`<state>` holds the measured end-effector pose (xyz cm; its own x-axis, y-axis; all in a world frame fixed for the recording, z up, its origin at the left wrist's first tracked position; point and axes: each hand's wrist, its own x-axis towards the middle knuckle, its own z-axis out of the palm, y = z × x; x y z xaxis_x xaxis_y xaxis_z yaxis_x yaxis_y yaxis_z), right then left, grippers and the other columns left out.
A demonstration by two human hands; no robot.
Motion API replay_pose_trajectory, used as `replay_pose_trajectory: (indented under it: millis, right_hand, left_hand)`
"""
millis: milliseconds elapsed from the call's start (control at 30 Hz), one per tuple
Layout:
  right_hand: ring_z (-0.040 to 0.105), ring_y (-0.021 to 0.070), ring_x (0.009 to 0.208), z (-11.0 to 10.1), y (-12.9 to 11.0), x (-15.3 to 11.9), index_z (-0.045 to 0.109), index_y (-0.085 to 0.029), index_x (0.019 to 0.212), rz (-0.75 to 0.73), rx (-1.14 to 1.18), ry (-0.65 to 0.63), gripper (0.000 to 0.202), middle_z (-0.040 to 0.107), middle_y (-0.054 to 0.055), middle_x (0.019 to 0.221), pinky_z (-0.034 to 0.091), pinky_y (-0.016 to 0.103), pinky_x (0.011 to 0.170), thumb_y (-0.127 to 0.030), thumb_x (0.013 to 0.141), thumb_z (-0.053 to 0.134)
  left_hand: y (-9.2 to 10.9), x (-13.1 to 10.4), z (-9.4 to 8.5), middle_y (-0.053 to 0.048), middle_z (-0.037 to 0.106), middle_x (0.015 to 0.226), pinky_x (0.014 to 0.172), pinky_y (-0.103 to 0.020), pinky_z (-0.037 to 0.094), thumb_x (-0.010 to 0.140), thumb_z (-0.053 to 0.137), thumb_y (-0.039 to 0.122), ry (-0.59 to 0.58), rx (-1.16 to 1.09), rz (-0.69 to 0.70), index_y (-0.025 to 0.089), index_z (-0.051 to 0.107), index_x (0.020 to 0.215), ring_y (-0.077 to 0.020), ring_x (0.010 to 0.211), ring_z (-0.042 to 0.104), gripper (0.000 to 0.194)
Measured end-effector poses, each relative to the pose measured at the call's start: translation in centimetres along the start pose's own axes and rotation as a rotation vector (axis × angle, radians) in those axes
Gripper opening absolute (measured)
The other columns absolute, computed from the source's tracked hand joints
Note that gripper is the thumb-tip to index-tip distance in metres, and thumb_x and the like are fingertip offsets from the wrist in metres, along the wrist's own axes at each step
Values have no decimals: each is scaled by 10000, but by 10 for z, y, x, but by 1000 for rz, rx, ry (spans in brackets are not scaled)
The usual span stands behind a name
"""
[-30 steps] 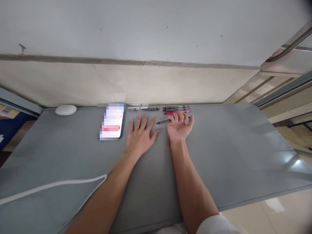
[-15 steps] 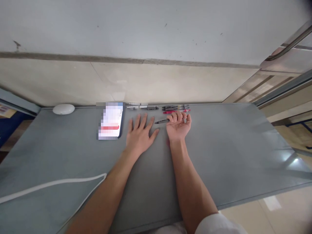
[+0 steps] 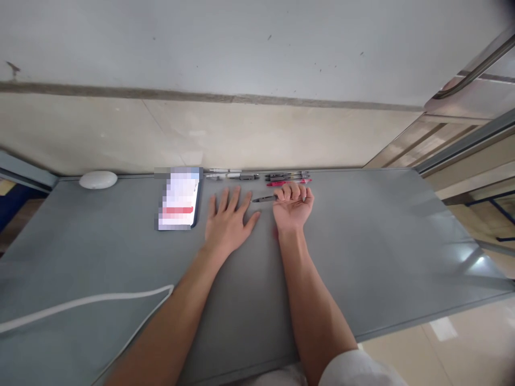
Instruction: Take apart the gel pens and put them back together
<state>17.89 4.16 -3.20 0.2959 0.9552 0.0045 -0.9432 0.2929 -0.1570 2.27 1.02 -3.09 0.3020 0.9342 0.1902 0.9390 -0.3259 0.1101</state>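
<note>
My left hand lies palm down on the grey table, its fingers spread and nothing in it. To its right, my right hand is turned palm up with the fingers curled around a dark pen, whose tip points left towards my left hand. Just beyond my right hand lie a red pen and several dark pens. White pens and a grey pen lie beyond my left hand, near the table's back edge.
A phone with a lit, partly blurred screen lies left of my left hand. At the back left is a white rounded object. A white cable crosses the left front of the table. A pale wall stands behind the table.
The whole view has shifted slightly, so that things appear a little further left. Both hands keep their poses, and the dark pen stays in my right hand.
</note>
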Motion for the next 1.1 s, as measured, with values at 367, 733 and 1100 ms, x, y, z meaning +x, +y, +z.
replay_pose_trajectory:
  millis: [367, 733, 1100]
  right_hand:
    - [269, 115, 510, 2, 0, -1, 316, -227, 640, 10, -84, 47, 334, 233, -65, 586, 331, 245, 476, -407, 905, 409]
    - [283, 111, 498, 5, 1, -12, 357, -225, 651, 9, -161, 75, 434, 262, -70, 570, 342, 249, 487, -574, 906, 390]
    - [467, 108, 570, 13, -2, -16, 506, -235, 759, 27, -247, 72, 277, 421, -65, 603, 449, 269, 594, -464, 902, 446]
  left_hand:
    - [0, 0, 0, -82, 331, 1545, 1155, -575, 146, 939, 353, 537, 9, 0, 8, 251, 388, 1463, -334, 1431, 252, 598]
    - [1, -1, -6, -111, 467, 1456, 1156, -487, 235, 969, 363, 426, 130, -64, 99, 169, 469, 1404, -296, 1374, 368, 516]
    - [-4, 1, -8, -75, 680, 1089, 979, -351, 441, 979, 401, 251, 257, -206, 236, 201, 638, 1121, -224, 1067, 591, 281]
